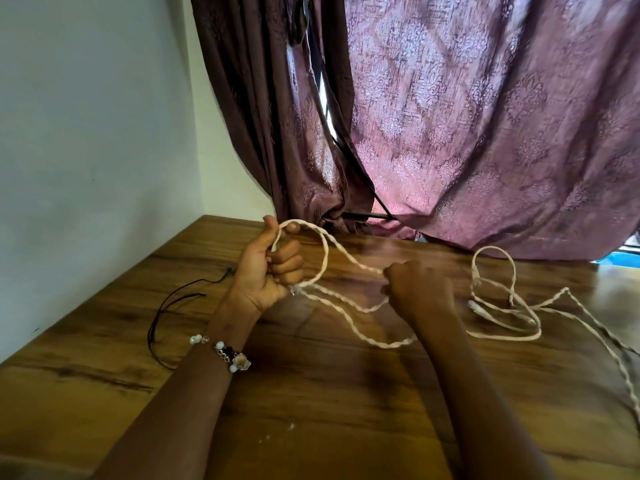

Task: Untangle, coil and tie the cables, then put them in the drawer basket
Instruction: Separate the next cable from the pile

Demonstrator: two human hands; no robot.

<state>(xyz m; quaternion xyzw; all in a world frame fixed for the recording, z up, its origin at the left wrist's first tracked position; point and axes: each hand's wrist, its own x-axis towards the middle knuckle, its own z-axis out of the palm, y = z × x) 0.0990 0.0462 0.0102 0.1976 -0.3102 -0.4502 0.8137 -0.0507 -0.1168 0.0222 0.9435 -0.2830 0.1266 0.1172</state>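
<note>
A wooden table (311,410) with a dark, streaky grain fills the lower part of the room, its top glossy enough to catch light near the far edge. It is pushed into a corner: a plain pale wall (86,133) runs along the left side, and behind the table hangs a purple curtain (485,116) with a faded floral pattern, its folds bunching down onto the tabletop. A narrow gap between the curtain panels lets in a sliver of daylight.

On the table lies a white cable (360,336), twisted like a two-strand cord. Part of it is lifted into a round loop at the left hand, and from there strands run across to the right hand. Beyond the right hand it sprawls loosely over the right side of the table in a couple of open loops, one standing up off the surface, with what looks like a plug end lying among them and a long tail running toward the table's right edge.

The left hand (268,268) is raised off the table, fingers curled shut around the loop, thumb up. A beaded bracelet (225,353) sits on that wrist. The right hand (417,289) is closed in a fist, pinching the cable strand that comes from the loop.

A thin black cord (166,308) lies on the table to the left, near the wall, apart from the white cable.
</note>
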